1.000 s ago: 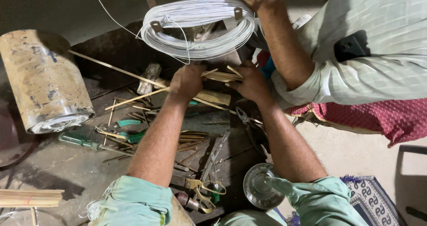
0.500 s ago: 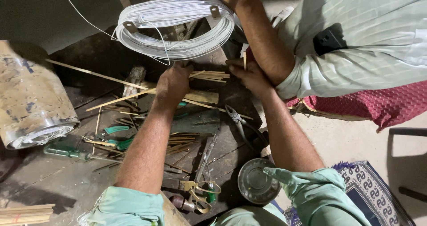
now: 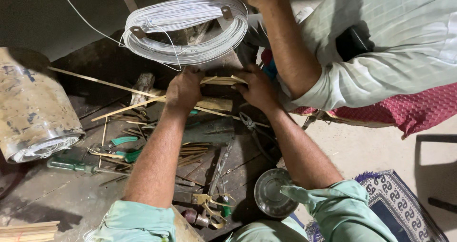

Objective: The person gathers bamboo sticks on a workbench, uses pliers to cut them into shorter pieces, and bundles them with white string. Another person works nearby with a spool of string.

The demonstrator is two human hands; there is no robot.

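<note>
Nearest you, a round metal tin [image 3: 271,193] sits by your right knee and yellow-handled scissors [image 3: 213,205] lie between your arms, so keep your elbows clear of both. Farther out, green-handled pliers [image 3: 119,147] and loose bamboo strips [image 3: 193,151] litter the dark work board [image 3: 95,66]; leave them be. Your left hand [image 3: 183,90] is clenched over one end of the small bundle of bamboo sticks [image 3: 220,80], and your right hand [image 3: 258,88] grips the other end. The bundle lies just under the white wire coil [image 3: 185,29]. It looks like you are squaring up the sticks: hold both ends level, press them together evenly, and keep the tips lined up so none slides out. Beyond, a co-worker's arm [image 3: 285,47] reaches over the coil, so give it room and avoid snagging the loose wire
</note>
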